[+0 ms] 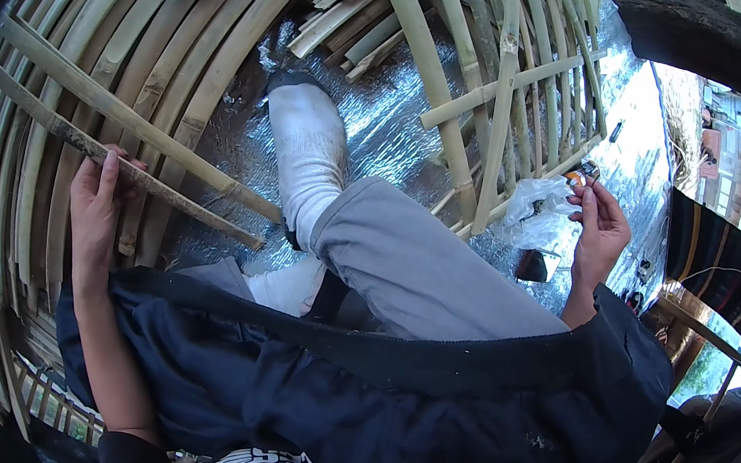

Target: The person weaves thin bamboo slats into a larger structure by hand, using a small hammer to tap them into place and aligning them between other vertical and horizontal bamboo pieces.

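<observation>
My left hand [99, 198] is closed around a narrow bamboo strip [181, 198], thumb pressed on top. The strip slants down to the right, beside a wider bamboo slat [156, 137] that crosses a row of long slats. To the right, my right hand [602, 234] pinches the edge of a crumpled clear plastic bag [535, 209]. Beyond those fingertips sits a small orange and dark item [577, 178]; what it is cannot be made out. My grey-trousered leg [414, 257] and white-socked foot [303, 137] lie between my hands.
Long bamboo slats [139, 57] fill the left side. A bamboo lattice [504, 89] stands at the far right, and cut bamboo pieces [352, 25] are piled at the back. Shiny silver sheeting [393, 107] covers the floor. A dark striped cloth [725, 272] hangs at the right.
</observation>
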`<state>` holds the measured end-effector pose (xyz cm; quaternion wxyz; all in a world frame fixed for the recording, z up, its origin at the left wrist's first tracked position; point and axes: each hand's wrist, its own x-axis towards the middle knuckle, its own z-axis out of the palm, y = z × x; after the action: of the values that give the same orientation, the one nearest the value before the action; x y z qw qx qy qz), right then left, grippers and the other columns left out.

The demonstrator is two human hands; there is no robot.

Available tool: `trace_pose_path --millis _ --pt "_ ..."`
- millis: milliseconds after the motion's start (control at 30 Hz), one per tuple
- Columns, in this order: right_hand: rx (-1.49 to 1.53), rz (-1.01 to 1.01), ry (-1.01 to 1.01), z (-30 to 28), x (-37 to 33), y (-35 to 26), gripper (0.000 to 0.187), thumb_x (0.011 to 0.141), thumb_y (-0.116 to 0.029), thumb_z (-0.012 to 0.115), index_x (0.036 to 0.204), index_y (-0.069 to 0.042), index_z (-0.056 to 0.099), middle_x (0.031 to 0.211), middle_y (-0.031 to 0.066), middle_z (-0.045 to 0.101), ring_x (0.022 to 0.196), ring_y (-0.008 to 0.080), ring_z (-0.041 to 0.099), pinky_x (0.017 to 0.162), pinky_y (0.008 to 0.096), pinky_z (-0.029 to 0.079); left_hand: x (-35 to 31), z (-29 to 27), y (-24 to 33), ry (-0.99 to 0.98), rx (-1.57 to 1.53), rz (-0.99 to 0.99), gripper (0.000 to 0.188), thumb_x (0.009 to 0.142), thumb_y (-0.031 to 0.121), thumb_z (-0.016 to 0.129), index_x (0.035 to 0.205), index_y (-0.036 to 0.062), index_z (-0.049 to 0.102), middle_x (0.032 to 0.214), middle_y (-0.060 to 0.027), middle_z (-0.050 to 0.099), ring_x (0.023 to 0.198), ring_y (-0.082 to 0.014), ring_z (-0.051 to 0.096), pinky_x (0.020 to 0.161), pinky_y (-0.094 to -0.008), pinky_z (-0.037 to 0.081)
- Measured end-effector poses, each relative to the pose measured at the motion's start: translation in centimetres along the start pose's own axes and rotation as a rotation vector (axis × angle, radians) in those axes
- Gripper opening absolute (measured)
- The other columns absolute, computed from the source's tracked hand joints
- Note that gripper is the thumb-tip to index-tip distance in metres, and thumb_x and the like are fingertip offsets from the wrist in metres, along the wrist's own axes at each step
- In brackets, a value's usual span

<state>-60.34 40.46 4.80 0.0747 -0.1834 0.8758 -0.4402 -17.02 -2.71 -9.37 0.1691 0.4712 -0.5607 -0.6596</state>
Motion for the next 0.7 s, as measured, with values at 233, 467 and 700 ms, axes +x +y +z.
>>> trace_pose_path --millis 233,467,700 --pt "0.205 0.138 -0.132 1.7 -1.1 -2.8 0.024 0.101 -0.009 0.063 0.122 0.004 0.066 0.103 0.0161 0.076 0.091 0.0194 0.075 0.069 0.0260 0.055 0.0 0.3 0.5 -0.008 -0.002 -0.018 0.022 0.108 0.033 0.056 0.114 0.0125 0.062 0.099 -0.0017 0.072 0.089 -0.0063 0.065 0.076 -0.0230 0.047" --pt "0.326 0.202 -0.229 2.7 -1.2 -3.9 0.026 0.102 -0.008 0.062 0.125 0.004 0.064 0.107 0.0174 0.074 0.094 0.0206 0.074 0.072 0.0263 0.056 -0.2 0.2 0.6 -0.001 0.013 0.000 0.024 0.107 0.034 0.058 0.114 0.0120 0.063 0.099 -0.0011 0.072 0.091 -0.0071 0.067 0.075 -0.0235 0.049" --pt "0.531 0.298 -0.336 2.7 -1.6 -4.9 0.031 0.102 -0.008 0.061 0.130 0.004 0.060 0.110 0.0170 0.073 0.096 0.0213 0.074 0.074 0.0287 0.057 -0.1 0.1 0.4 -0.018 0.027 0.012 0.024 0.107 0.034 0.057 0.115 0.0125 0.063 0.100 -0.0015 0.073 0.092 -0.0074 0.068 0.075 -0.0231 0.049"
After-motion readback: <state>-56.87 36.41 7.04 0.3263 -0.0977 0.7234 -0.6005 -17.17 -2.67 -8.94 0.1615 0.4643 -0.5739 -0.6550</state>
